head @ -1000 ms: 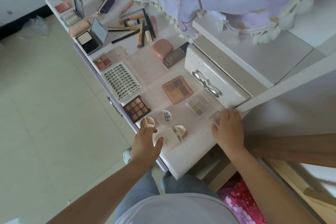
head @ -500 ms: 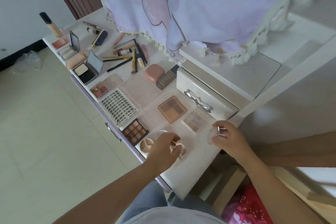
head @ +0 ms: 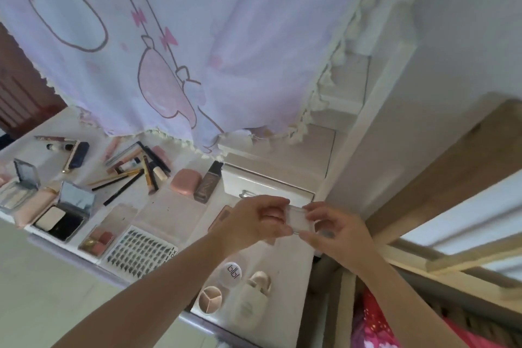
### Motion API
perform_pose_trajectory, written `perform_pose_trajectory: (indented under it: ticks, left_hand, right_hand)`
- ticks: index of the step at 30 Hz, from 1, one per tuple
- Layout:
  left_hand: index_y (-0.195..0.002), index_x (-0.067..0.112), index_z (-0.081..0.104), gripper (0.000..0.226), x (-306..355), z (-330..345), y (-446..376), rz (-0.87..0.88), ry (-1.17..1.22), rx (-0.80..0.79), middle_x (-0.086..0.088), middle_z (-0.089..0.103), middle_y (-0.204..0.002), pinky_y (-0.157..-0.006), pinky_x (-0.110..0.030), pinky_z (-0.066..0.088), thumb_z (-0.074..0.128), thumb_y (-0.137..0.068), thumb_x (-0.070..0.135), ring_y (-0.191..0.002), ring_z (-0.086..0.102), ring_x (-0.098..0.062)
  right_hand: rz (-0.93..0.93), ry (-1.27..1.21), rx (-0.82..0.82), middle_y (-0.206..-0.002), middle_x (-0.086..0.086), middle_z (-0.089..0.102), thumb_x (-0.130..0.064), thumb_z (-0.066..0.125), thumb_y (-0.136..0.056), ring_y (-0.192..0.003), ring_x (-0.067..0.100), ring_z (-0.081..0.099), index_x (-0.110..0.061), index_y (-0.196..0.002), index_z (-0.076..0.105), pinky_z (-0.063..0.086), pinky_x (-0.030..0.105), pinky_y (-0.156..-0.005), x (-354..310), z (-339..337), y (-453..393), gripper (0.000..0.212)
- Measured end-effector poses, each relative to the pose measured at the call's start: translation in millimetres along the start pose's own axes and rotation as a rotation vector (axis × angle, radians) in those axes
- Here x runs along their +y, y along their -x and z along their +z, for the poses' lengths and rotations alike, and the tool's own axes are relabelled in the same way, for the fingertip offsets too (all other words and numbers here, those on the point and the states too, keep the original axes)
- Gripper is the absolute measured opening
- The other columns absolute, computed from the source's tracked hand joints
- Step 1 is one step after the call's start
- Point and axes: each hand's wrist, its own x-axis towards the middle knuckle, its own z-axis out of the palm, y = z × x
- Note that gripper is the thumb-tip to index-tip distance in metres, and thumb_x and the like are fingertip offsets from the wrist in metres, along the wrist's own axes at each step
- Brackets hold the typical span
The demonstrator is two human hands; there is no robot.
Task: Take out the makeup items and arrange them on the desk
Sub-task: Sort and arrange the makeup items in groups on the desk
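Both hands are now meeting above the white desk's (head: 291, 257) near edge, pinching a small clear plastic rectangular case (head: 300, 220) between them. The left hand (head: 254, 223) is no longer resting by the white cushion compact (head: 250, 302); the right hand (head: 336, 234) is lifting the case off the desk's right corner.

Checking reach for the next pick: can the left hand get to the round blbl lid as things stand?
Probably not right away: the left hand and right hand both pinch the small clear case. The path itself looks free; the blbl lid lies uncovered on the desk just below.
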Motion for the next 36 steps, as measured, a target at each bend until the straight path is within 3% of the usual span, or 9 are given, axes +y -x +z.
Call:
perform_pose_trajectory:
  ticks: [3, 8, 12, 14, 19, 22, 26, 31, 36]
  left_hand:
    - [-0.089, 0.032, 0.062, 0.055, 4, -3, -3, 0.079, -0.010, -0.044, 0.014, 0.070, -0.075, -0.072, -0.015, 0.054, 0.076, -0.059, -0.012, -0.073, 0.066, 0.002]
    - [-0.094, 0.037, 0.061, 0.064, 1, -2, 2, 0.176, -0.074, -0.115, 0.009, 0.066, -0.087, -0.074, -0.017, 0.054, 0.082, -0.052, -0.006, -0.078, 0.065, 0.002]
    - [-0.094, 0.025, 0.062, 0.056, -11, -1, -3, 0.025, 0.007, -0.144, 0.014, 0.071, -0.077, -0.066, -0.015, 0.055, 0.071, -0.061, -0.018, -0.073, 0.066, 0.002]
    - [-0.094, 0.020, 0.062, 0.050, -24, -1, -5, -0.071, 0.051, -0.147, 0.012, 0.070, -0.078, -0.065, -0.014, 0.054, 0.065, -0.066, -0.022, -0.069, 0.066, 0.002]
    - [-0.097, 0.014, 0.061, 0.037, -62, 12, -4, -0.235, -0.070, -0.131, 0.006, 0.065, -0.081, -0.070, -0.014, 0.054, 0.068, -0.070, -0.010, -0.071, 0.064, -0.003]
    - [-0.105, 0.000, 0.060, 0.035, -82, 21, -7, -0.352, -0.114, -0.030, 0.003, 0.060, -0.077, -0.071, -0.012, 0.051, 0.069, -0.072, -0.007, -0.069, 0.058, -0.008]
    - [-0.113, 0.003, 0.059, 0.037, -103, 35, -14, -0.425, -0.362, -0.027, -0.005, 0.063, -0.093, -0.082, -0.020, 0.048, 0.067, -0.076, 0.005, -0.086, 0.058, -0.016]
    - [-0.117, 0.005, 0.057, 0.038, -116, 45, -26, -0.463, -0.514, -0.036, -0.011, 0.063, -0.113, -0.071, -0.004, 0.031, 0.063, -0.079, 0.010, -0.104, 0.058, -0.020]
    - [-0.116, 0.007, 0.057, 0.034, -121, 49, -33, -0.468, -0.667, -0.075, -0.008, 0.061, -0.116, -0.088, -0.019, 0.039, 0.059, -0.083, 0.013, -0.107, 0.055, -0.021]
  right_hand:
    - [-0.044, -0.026, 0.047, -0.092, -0.012, 0.064, -0.003, 0.077, -0.065, -0.078, 0.004, 0.065, -0.028, -0.073, 0.064, 0.050, 0.008, -0.069, -6, -4, 6, 0.029]
    - [0.018, -0.090, 0.046, -0.080, -0.015, 0.069, -0.002, 0.074, -0.067, -0.072, 0.003, 0.065, -0.032, -0.066, 0.068, 0.052, 0.012, -0.068, -13, -14, 13, 0.031]
    - [0.204, -0.226, 0.042, -0.060, -0.007, 0.068, -0.013, 0.064, -0.079, -0.054, 0.002, 0.062, -0.021, -0.069, 0.067, 0.051, 0.011, -0.055, -7, -12, 3, 0.013]
    - [0.389, -0.346, 0.125, -0.055, -0.001, 0.066, -0.021, 0.054, -0.086, -0.047, 0.008, 0.061, -0.013, -0.065, 0.065, 0.050, 0.016, -0.047, 8, -6, -5, 0.025]
    - [0.705, -0.344, 0.084, -0.063, 0.005, 0.066, -0.031, 0.046, -0.092, -0.055, 0.017, 0.060, -0.008, -0.074, 0.060, 0.047, 0.022, -0.048, 54, 17, -19, 0.033]
    - [0.805, -0.418, 0.135, -0.069, 0.009, 0.063, -0.018, 0.048, -0.092, -0.059, 0.019, 0.059, -0.008, -0.080, 0.058, 0.048, 0.023, -0.049, 80, 32, -24, 0.018]
    - [0.878, -0.311, 0.122, -0.068, 0.008, 0.059, -0.004, 0.050, -0.089, -0.058, 0.017, 0.058, -0.006, -0.081, 0.057, 0.052, 0.018, -0.046, 109, 49, -26, 0.011]
    - [0.913, -0.165, 0.148, -0.065, 0.010, 0.054, -0.003, 0.049, -0.090, -0.054, 0.020, 0.054, 0.000, -0.083, 0.056, 0.050, 0.023, -0.050, 132, 56, -34, 0.011]
    - [0.895, -0.016, 0.105, -0.065, 0.010, 0.057, -0.006, 0.045, -0.091, -0.055, 0.019, 0.057, -0.001, -0.083, 0.056, 0.052, 0.028, -0.058, 146, 55, -37, 0.014]
